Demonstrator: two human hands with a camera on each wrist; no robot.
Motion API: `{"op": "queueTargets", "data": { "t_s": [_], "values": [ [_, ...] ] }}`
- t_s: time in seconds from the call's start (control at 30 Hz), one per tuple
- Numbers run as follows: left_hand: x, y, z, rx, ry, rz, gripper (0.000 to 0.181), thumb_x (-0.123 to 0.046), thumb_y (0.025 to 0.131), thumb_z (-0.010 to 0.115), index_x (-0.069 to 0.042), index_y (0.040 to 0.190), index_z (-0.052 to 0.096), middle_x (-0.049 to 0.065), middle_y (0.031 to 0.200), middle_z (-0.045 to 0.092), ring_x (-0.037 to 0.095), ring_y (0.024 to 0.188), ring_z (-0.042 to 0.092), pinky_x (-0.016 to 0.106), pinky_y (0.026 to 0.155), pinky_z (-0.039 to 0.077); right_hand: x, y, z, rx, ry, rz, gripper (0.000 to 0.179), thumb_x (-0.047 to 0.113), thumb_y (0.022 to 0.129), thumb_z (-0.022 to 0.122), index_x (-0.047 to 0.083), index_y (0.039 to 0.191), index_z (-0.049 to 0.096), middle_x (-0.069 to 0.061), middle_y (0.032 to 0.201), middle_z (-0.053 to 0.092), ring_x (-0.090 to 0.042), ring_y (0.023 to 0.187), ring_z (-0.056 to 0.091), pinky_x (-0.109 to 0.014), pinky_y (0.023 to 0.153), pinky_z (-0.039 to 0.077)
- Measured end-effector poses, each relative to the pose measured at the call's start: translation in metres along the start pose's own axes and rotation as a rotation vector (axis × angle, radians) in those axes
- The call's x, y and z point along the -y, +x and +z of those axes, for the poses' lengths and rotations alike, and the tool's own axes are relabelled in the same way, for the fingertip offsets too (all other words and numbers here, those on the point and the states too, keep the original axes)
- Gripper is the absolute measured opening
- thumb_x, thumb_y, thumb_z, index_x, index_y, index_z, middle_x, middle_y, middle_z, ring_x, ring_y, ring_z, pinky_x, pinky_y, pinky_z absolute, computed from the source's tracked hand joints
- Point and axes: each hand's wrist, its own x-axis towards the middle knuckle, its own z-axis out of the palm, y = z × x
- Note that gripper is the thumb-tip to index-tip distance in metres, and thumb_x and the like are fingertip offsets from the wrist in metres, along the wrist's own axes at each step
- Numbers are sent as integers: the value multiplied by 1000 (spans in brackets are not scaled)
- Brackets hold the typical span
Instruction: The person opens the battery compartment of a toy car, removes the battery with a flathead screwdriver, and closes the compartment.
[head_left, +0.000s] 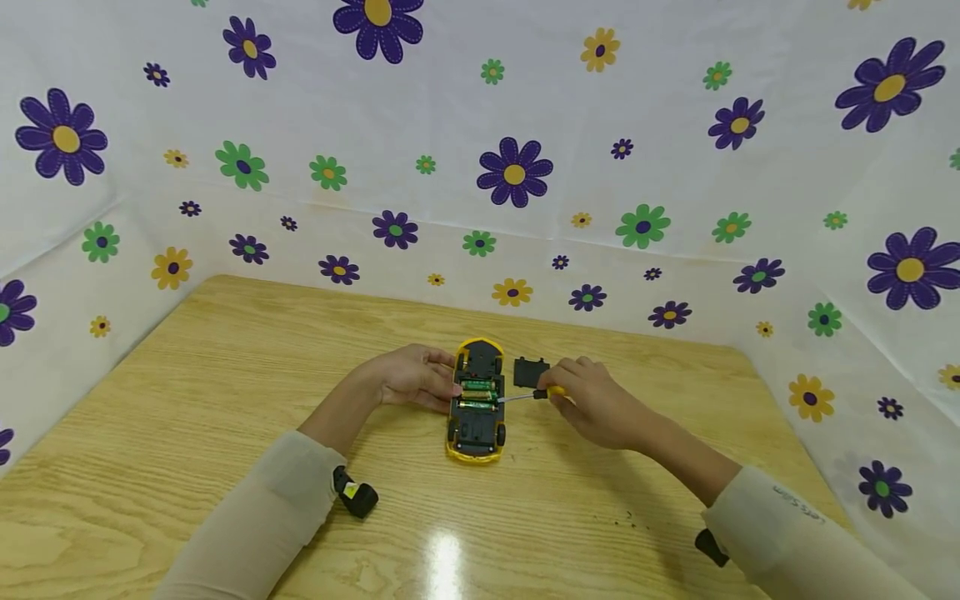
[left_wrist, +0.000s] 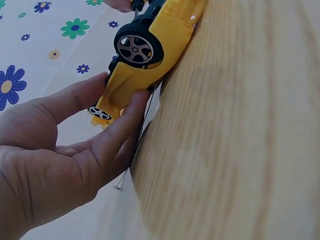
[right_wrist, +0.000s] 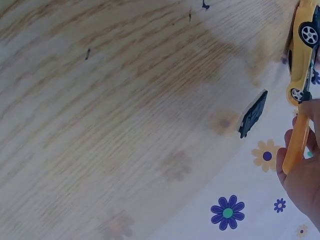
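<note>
A yellow toy car [head_left: 476, 432] lies upside down on the table with its black underside up. Three green batteries [head_left: 477, 406] sit side by side in its uncovered compartment. On the car's left side, my left hand [head_left: 408, 377] grips the body between thumb and fingers; the left wrist view shows the yellow side and wheel [left_wrist: 135, 49] close up. My right hand [head_left: 600, 406] holds a screwdriver by its yellow handle [right_wrist: 297, 142]. The screwdriver's metal shaft [head_left: 520, 397] reaches the right edge of the compartment, its tip at the batteries' ends. Whether it touches a battery I cannot tell.
A black battery cover [head_left: 527, 372] lies on the table [head_left: 420, 508] right of the car, near my right hand. Small dark specks [head_left: 630, 518] are scattered at the front right. Flower-printed white cloth [head_left: 450, 196] walls the back and sides.
</note>
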Motion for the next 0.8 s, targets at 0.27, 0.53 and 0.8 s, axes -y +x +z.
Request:
{"op": "queueTargets", "data": {
  "t_s": [0.27, 0.53, 0.8],
  "values": [
    [-1, -1, 0, -2, 10, 1, 77, 8, 96, 63, 6, 159, 19, 30, 154, 36, 39, 126, 58, 46, 99, 58, 12, 2, -2, -49, -95, 17, 13, 16, 95, 75, 16, 106, 68, 2, 102, 65, -16, 86, 46, -36, 74, 38],
    [-1, -2, 1, -7, 7, -6, 77, 7, 96, 64, 5, 159, 20, 30, 154, 36, 38, 124, 59, 46, 98, 58, 21, 8, -8, -71, -184, -31, 14, 16, 92, 78, 16, 104, 71, 0, 94, 63, -18, 80, 44, -35, 71, 34],
    [-1, -2, 1, -1, 10, -2, 77, 7, 96, 64, 5, 159, 20, 30, 153, 38, 38, 123, 60, 47, 98, 58, 32, 21, -19, -39, -310, -81, 9, 19, 90, 80, 16, 98, 75, 0, 90, 64, -19, 78, 46, -34, 69, 37]
  ]
}}
